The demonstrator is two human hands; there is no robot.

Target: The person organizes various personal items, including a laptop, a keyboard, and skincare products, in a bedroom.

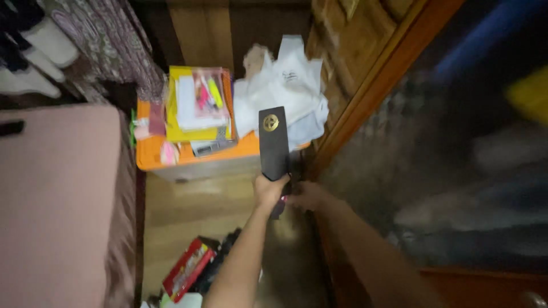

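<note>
My left hand (pixel 268 191) grips the lower end of a flat black rectangular case (pixel 273 142) with a round gold emblem near its top. It is held upright, out in front of an orange-lidded box. My right hand (pixel 306 197) is beside the left one, at the bottom of the case, fingers touching something dark and pinkish under it; what that is stays blurred. Both forearms reach up from the bottom of the frame.
The orange-lidded plastic box (pixel 171 154) carries yellow folders with papers and pens (pixel 197 102) and a heap of white cloth (pixel 282 85). A wooden cabinet frame (pixel 371 85) runs along the right. A pink bed surface (pixel 57 199) fills the left. A red carton (pixel 185 268) lies on the wooden floor.
</note>
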